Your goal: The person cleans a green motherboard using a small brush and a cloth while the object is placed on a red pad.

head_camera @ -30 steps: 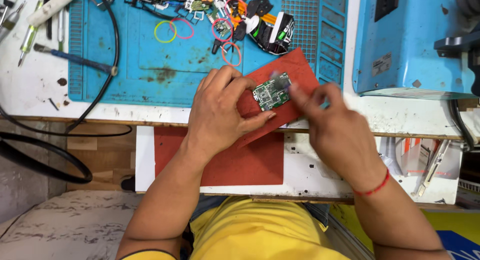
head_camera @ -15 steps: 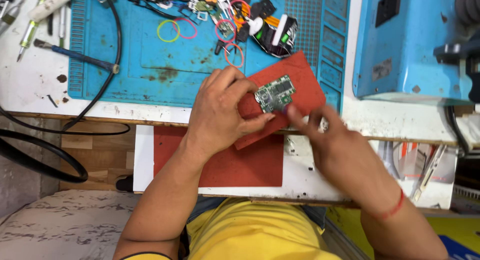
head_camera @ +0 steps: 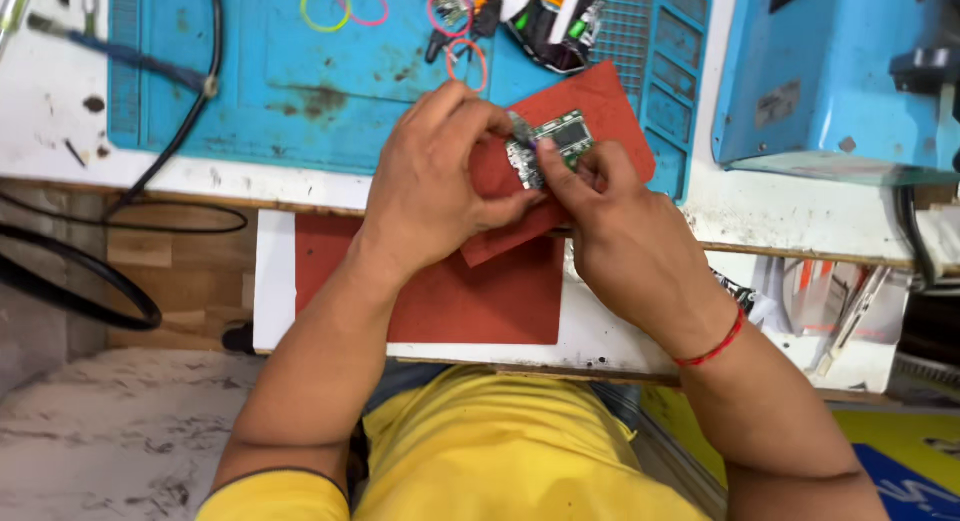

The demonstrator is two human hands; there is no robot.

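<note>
Left hand (head_camera: 435,186): fingers curled and closed on the left edge of a small green circuit board (head_camera: 555,146), pinning it against a red pad (head_camera: 610,106).
Right hand (head_camera: 625,236): thumb and forefinger pinched together on the board's lower edge; whether they grip a part of it or a fine tool cannot be told. Red thread band at the wrist.
Circuit board: held between both hands, over the red pad, at the near edge of the blue work mat (head_camera: 300,71).
Step in hand, by judgement: close fingertip work on the board. The next move calls for a steady hold from the left hand and fine pressure from the right.
Surroundings: coloured rubber bands (head_camera: 345,6) and loose small parts (head_camera: 540,16) at the mat's far side; black cable (head_camera: 190,111) to the left; blue machine housing (head_camera: 830,71) to the right; white desk (head_camera: 770,216) beneath. Nothing crowds the hands; the fingers themselves hide much of the board.
</note>
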